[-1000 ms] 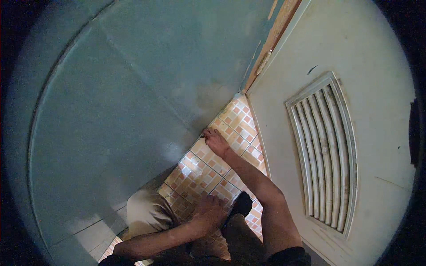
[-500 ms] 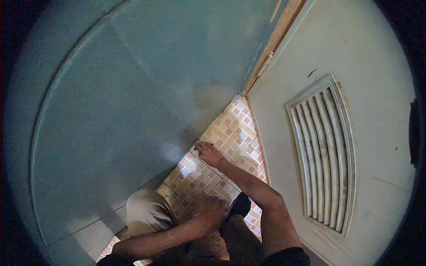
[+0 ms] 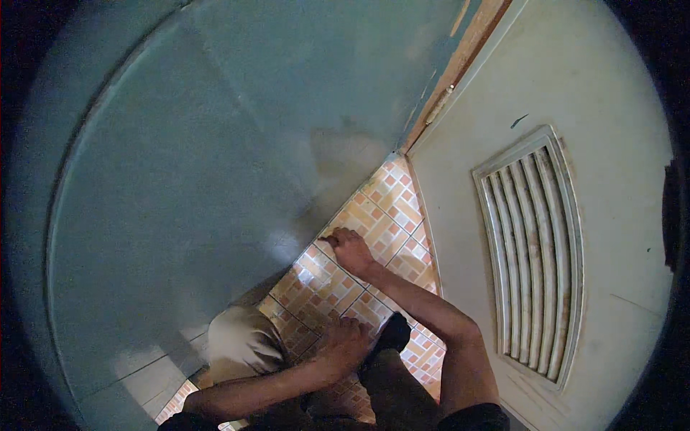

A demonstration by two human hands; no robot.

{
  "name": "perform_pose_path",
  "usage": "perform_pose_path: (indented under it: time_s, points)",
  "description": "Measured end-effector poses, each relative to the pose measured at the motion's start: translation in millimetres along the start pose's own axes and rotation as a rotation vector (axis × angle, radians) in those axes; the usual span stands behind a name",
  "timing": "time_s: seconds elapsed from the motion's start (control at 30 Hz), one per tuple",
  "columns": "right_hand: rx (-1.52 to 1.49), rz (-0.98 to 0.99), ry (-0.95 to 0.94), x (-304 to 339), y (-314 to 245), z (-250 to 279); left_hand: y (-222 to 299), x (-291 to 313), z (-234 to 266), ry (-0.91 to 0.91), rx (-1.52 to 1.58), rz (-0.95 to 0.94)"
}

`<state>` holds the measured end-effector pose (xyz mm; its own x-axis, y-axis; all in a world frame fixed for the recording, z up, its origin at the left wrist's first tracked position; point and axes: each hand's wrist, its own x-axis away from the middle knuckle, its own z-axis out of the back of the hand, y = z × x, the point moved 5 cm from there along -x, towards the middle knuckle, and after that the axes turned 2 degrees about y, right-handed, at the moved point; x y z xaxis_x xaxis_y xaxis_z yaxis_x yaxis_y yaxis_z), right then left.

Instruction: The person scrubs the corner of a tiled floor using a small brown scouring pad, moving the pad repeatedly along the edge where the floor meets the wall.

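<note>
My right hand (image 3: 350, 250) is low over the tiled floor (image 3: 388, 208), beside the foot of the blue-green wall (image 3: 180, 179). Its fingers are curled, and a small dark shape juts from them toward the joint of wall and floor; whether it is a fingertip or a held thing is unclear. Closer to me, my left hand (image 3: 345, 343) is in shadow between my knees with its fingers bent inward. Anything inside it is hidden. A dark shoe (image 3: 394, 332) on my foot is just right of the left hand.
A pale door (image 3: 453, 187) with a slatted vent (image 3: 528, 258) stands along the right side. Its hinge (image 3: 440, 104) and a worn wooden frame (image 3: 474, 43) meet the wall at the far corner. My light-trousered knee (image 3: 241, 337) is close to the wall.
My right hand has drawn slightly to the right, and its fingers look more curled. The left hand stays nearly in place. The whole view has shifted a little.
</note>
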<state>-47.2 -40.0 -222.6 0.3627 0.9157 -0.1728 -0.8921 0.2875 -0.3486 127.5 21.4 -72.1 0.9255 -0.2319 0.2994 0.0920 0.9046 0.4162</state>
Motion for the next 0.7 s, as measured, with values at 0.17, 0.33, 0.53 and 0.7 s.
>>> perform_pose_path:
  time_s: [0.17,0.33,0.53,0.7]
  points:
    - [-0.299,-0.499,0.013,-3,40,-12,1,0,25,0.014,-0.05,-0.034]
    - [-0.459,-0.705,-0.031,-12,53,-18,8,-8,16,-0.083,-0.059,0.033]
    - [-0.35,-0.859,0.002,-14,41,-15,1,-3,9,0.028,-0.014,0.007]
    - [-0.385,-0.677,-0.055,-13,59,-35,3,-10,0,-0.089,-0.114,0.054]
